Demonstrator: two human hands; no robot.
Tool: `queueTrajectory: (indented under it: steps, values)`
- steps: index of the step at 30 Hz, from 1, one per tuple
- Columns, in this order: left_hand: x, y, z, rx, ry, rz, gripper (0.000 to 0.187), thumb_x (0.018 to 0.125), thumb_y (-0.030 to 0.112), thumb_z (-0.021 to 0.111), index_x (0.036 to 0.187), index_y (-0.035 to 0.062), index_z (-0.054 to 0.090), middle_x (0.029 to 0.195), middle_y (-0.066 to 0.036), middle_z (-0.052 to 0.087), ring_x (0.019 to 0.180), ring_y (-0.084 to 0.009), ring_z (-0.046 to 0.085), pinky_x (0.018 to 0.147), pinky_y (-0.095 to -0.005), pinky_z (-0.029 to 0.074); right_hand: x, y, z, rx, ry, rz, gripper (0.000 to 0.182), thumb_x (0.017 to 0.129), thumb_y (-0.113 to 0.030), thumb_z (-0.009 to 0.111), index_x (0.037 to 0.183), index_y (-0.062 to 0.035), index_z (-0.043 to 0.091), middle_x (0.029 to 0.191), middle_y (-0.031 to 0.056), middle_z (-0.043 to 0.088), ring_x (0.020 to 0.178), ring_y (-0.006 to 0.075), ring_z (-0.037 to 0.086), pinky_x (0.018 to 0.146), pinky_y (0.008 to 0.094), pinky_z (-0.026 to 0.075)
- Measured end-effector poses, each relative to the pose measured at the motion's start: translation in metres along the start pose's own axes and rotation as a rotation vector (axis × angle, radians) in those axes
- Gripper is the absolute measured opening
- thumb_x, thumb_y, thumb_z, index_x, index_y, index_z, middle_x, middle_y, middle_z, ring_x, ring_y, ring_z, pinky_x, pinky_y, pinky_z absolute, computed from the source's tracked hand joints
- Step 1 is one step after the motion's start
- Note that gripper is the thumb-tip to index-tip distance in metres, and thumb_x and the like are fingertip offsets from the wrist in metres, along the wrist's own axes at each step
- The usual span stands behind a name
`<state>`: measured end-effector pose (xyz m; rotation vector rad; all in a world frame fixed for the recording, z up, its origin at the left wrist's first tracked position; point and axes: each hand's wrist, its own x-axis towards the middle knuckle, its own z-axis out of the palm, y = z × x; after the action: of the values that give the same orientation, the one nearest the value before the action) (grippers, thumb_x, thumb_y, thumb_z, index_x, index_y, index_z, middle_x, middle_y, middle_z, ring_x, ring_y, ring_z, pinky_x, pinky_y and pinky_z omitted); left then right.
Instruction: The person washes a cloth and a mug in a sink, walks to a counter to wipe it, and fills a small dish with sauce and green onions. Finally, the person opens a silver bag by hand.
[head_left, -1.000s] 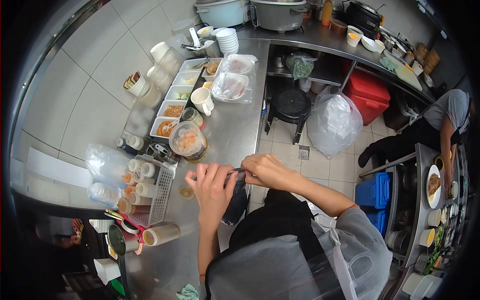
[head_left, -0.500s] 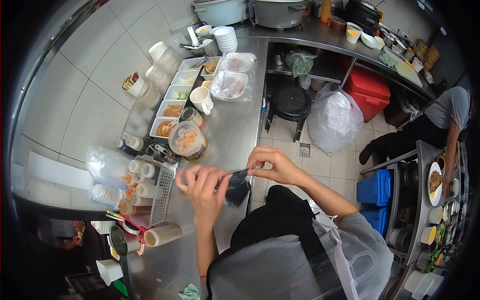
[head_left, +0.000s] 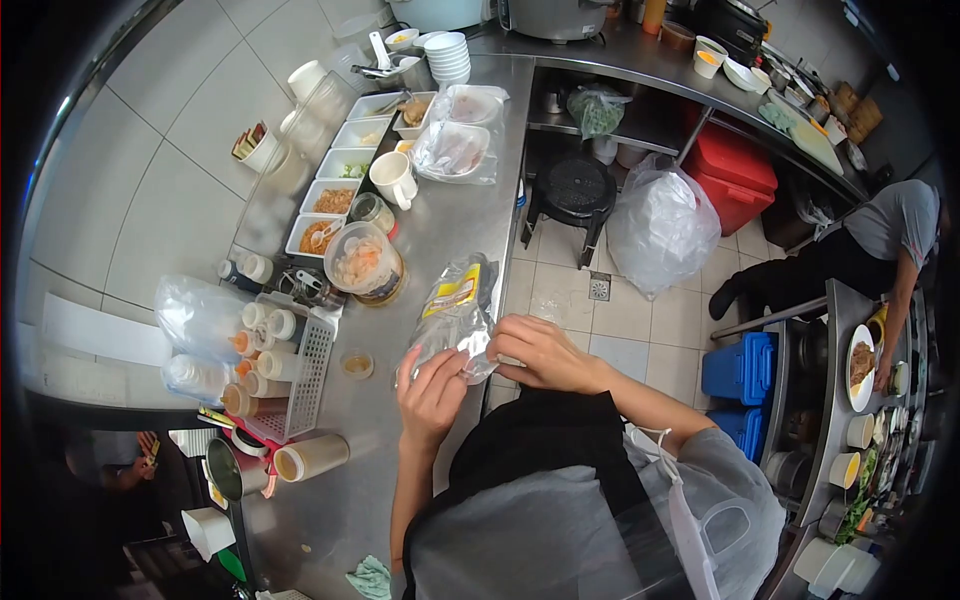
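A clear plastic packet with a yellow label (head_left: 452,294) and something dark at its far end lies over the steel counter near its edge. My left hand (head_left: 434,392) is closed, pinching the packet's near end from the left. From the right, my right hand (head_left: 545,354) grips the same end with bent fingers; the fingertips are partly hidden. Left of the packet sits a small clear cup (head_left: 357,364). Beyond it stands an open tub of pale pink slices (head_left: 362,262).
A white basket of squeeze bottles (head_left: 315,370) stands left, with another bottle (head_left: 312,458) lying near it. White food trays (head_left: 330,198) and a mug (head_left: 394,178) line the wall. Right are a stool (head_left: 573,196), a bulging plastic bag (head_left: 664,225) and a co-worker (head_left: 870,240).
The packet has turned from a dark, blurred shape between my hands to lying stretched away from me, label showing. Both hands now meet at its near end. My view has shifted slightly.
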<state>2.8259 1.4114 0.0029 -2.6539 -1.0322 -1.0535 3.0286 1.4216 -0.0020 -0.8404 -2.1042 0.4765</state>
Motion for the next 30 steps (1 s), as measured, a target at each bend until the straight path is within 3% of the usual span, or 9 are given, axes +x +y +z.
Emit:
queueTrajectory:
  steps: [3, 9, 15, 19, 25, 30]
  values:
    - [0.001, 0.005, 0.003, 0.0, -0.015, 0.008, 0.013, 0.07, 0.007, 0.059, 0.066, 0.0073, 0.047, 0.089, -0.004, 0.063, 0.089, -0.0178, 0.061, 0.089, -0.0428, 0.04, -0.005, 0.0, 0.001, -0.038, -0.05, 0.054, 0.027, 0.065, -0.006, 0.066, 0.087, -0.0083, 0.05, 0.086, 0.0059, 0.049, 0.083, 0.0254, 0.052, 0.069, 0.0361, 0.04]
    - [-0.001, 0.012, 0.009, -0.011, -0.021, -0.01, 0.011, 0.07, 0.008, 0.058, 0.067, 0.0073, 0.048, 0.088, -0.004, 0.062, 0.088, -0.0186, 0.06, 0.088, -0.0426, 0.041, -0.007, 0.002, 0.001, -0.061, -0.107, 0.09, 0.029, 0.064, -0.005, 0.066, 0.087, -0.0087, 0.05, 0.086, 0.0067, 0.048, 0.08, 0.026, 0.051, 0.067, 0.035, 0.038]
    - [-0.009, 0.013, 0.018, -0.01, -0.031, -0.009, 0.011, 0.069, 0.008, 0.059, 0.068, 0.0071, 0.048, 0.09, -0.005, 0.061, 0.089, -0.0198, 0.059, 0.087, -0.0434, 0.042, -0.007, 0.004, -0.015, 0.39, -0.215, 0.349, 0.026, 0.072, -0.008, 0.068, 0.096, -0.0024, 0.059, 0.087, 0.0067, 0.054, 0.08, 0.0216, 0.055, 0.071, 0.0312, 0.044]
    - [-0.014, 0.017, 0.023, -0.019, -0.034, 0.004, 0.011, 0.068, 0.008, 0.059, 0.068, 0.0072, 0.048, 0.091, -0.006, 0.061, 0.089, -0.0206, 0.059, 0.085, -0.043, 0.043, -0.017, 0.014, -0.009, 0.368, -0.199, 0.37, 0.012, 0.076, -0.006, 0.065, 0.088, -0.002, 0.066, 0.087, 0.0086, 0.059, 0.081, 0.0217, 0.059, 0.074, 0.0305, 0.046]
    - [-0.018, 0.02, 0.03, -0.026, -0.038, -0.02, 0.011, 0.069, 0.008, 0.059, 0.068, 0.007, 0.048, 0.092, -0.006, 0.06, 0.089, -0.0211, 0.058, 0.083, -0.042, 0.044, -0.016, 0.009, -0.007, 0.276, -0.239, 0.418, 0.011, 0.076, -0.004, 0.063, 0.086, -0.0005, 0.064, 0.083, 0.0099, 0.057, 0.08, 0.0246, 0.058, 0.073, 0.0316, 0.046]
    - [-0.018, 0.02, 0.031, -0.043, -0.027, -0.044, 0.009, 0.07, 0.009, 0.059, 0.071, 0.0062, 0.05, 0.091, -0.006, 0.06, 0.089, -0.0215, 0.058, 0.082, -0.0414, 0.045, -0.014, 0.003, -0.01, 0.257, -0.25, 0.301, 0.019, 0.074, -0.007, 0.065, 0.091, -0.0028, 0.059, 0.088, 0.0093, 0.054, 0.08, 0.0275, 0.058, 0.07, 0.0338, 0.047]
